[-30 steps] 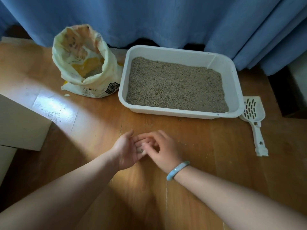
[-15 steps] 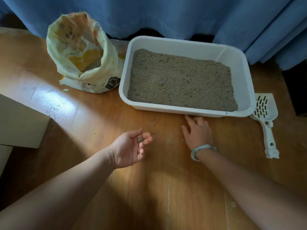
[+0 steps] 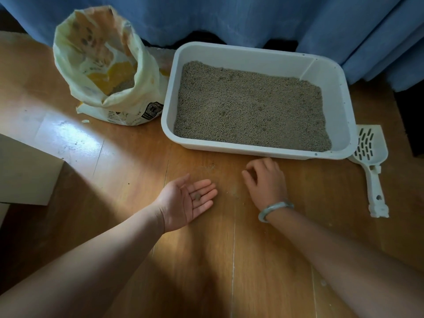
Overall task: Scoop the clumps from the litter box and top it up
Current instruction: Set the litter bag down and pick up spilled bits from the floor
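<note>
A white litter box filled with grey-brown litter stands on the wooden floor. Left of it an open litter bag stands upright. A white slotted scoop lies on the floor by the box's right front corner. My left hand lies palm up in front of the box, fingers straight, with a few litter grains on them. My right hand, a pale bangle on its wrist, is palm down near the box's front wall, fingers curled toward the floor; what the fingertips hold is hidden.
Loose grains and dust are scattered on the floor between my hands. A flat cardboard sheet lies at the left edge. Blue curtains hang behind the box and bag.
My hands have separated: the right moved away from the left palm toward the box front and curled its fingers on the floor. The left opened flat, palm up, with grains on it.
</note>
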Demonstrator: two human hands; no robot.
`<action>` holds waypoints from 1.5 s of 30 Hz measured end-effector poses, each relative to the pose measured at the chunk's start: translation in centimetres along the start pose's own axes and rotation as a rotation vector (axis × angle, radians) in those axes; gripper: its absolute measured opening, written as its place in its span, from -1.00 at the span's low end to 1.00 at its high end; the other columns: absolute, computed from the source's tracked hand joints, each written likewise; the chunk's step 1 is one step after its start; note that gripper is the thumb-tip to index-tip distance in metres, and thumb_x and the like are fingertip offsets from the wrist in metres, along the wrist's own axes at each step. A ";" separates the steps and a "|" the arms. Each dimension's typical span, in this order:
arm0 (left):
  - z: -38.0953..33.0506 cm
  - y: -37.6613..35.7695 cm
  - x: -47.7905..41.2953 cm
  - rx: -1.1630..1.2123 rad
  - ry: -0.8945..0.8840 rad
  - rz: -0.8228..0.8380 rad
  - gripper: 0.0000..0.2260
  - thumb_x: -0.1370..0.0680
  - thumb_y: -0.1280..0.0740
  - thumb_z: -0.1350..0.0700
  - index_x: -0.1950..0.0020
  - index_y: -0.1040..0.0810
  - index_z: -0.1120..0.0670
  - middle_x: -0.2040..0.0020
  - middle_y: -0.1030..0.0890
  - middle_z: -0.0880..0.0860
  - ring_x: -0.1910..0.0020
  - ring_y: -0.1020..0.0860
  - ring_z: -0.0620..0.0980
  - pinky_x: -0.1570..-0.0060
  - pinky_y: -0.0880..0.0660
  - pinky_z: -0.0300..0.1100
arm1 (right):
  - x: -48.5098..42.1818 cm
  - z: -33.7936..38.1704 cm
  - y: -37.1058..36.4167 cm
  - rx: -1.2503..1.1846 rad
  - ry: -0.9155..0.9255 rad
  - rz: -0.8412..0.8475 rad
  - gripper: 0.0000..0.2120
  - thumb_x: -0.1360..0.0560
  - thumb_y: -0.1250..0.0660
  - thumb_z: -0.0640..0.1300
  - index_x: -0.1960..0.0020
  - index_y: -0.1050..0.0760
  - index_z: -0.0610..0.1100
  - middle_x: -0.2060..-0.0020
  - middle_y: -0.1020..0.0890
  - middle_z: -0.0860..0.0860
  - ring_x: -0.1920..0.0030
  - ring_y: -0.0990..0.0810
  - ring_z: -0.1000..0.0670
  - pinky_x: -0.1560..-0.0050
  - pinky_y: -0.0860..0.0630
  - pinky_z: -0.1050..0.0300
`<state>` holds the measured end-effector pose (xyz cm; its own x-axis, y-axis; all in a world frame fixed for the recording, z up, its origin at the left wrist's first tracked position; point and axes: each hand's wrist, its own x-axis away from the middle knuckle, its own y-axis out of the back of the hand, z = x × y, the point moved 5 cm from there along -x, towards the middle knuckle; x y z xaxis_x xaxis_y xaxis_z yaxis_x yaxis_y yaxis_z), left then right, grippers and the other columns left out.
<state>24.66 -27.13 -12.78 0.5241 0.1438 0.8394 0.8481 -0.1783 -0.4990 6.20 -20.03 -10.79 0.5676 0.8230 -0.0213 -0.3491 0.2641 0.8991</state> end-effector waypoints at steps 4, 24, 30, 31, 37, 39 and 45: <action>0.3 0.2 0.2 0.012 -0.002 -0.009 -0.54 -0.63 -0.04 -0.07 -0.15 -0.56 0.24 -0.06 -0.66 0.17 0.01 -0.65 0.05 -0.05 -0.56 -0.08 | 2.6 6.1 -0.6 -0.238 0.226 0.085 -0.80 -0.42 -0.27 0.01 0.11 -0.56 -0.09 0.15 -0.53 -0.01 0.09 -0.50 -0.04 0.08 -0.37 0.14; -2.1 4.3 1.6 0.077 -0.078 -0.172 -0.67 -0.65 -0.06 0.00 0.04 -0.52 0.16 0.23 -0.70 0.11 0.41 -0.64 -0.07 0.51 -0.55 -0.28 | 0.8 6.1 -3.9 0.055 0.230 0.120 -0.86 -0.30 -0.51 -0.08 0.16 -0.61 -0.01 0.21 -0.54 0.02 0.17 -0.53 -0.06 0.16 -0.37 0.11; -2.2 4.7 1.5 0.066 -0.072 -0.167 -0.70 -0.64 -0.07 -0.01 0.06 -0.51 0.13 0.35 -0.66 0.04 0.53 -0.57 -0.11 0.56 -0.48 -0.33 | 0.4 6.5 -4.0 0.070 0.249 0.077 -0.90 -0.32 -0.50 -0.13 0.24 -0.59 -0.04 0.25 -0.54 0.03 0.21 -0.53 -0.06 0.21 -0.37 0.11; -2.2 4.7 1.4 0.063 -0.072 -0.160 -0.69 -0.64 -0.07 -0.01 0.05 -0.51 0.14 0.31 -0.68 0.05 0.49 -0.60 -0.09 0.54 -0.51 -0.31 | 0.3 6.5 -3.9 0.050 0.244 0.067 -0.91 -0.33 -0.49 -0.13 0.23 -0.58 -0.05 0.25 -0.54 0.02 0.21 -0.53 -0.07 0.21 -0.38 0.11; -2.1 4.3 1.3 0.074 -0.083 -0.102 -0.62 -0.65 -0.04 -0.02 -0.10 -0.53 0.22 0.07 -0.69 0.17 0.16 -0.69 0.06 0.18 -0.63 -0.07 | 0.6 7.7 -4.5 0.045 0.327 0.088 -0.88 -0.31 -0.49 -0.13 0.23 -0.56 -0.04 0.25 -0.55 0.01 0.22 -0.54 -0.07 0.22 -0.42 0.09; -2.1 4.2 1.4 0.071 -0.081 -0.093 -0.60 -0.64 -0.04 -0.03 -0.13 -0.52 0.23 0.01 -0.68 0.18 0.10 -0.68 0.08 0.09 -0.61 -0.06 | 0.7 7.6 -5.2 0.094 0.329 0.113 -0.86 -0.30 -0.50 -0.13 0.24 -0.54 -0.05 0.30 -0.56 0.01 0.25 -0.55 -0.09 0.26 -0.45 0.08; -1.9 4.2 1.6 0.076 -0.065 -0.072 -0.53 -0.63 -0.03 -0.08 -0.22 -0.51 0.25 -0.11 -0.63 0.20 -0.04 -0.64 0.11 -0.11 -0.53 -0.03 | 0.6 8.1 -4.7 -0.004 0.347 0.136 -0.93 -0.36 -0.42 -0.18 0.23 -0.52 -0.13 0.32 -0.57 -0.06 0.26 -0.55 -0.14 0.27 -0.51 0.04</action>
<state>28.90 -29.53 -13.15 0.4634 0.2170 0.8592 0.8859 -0.0912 -0.4548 14.23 -24.88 -11.46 0.2295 0.9720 -0.0496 -0.4071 0.1421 0.9023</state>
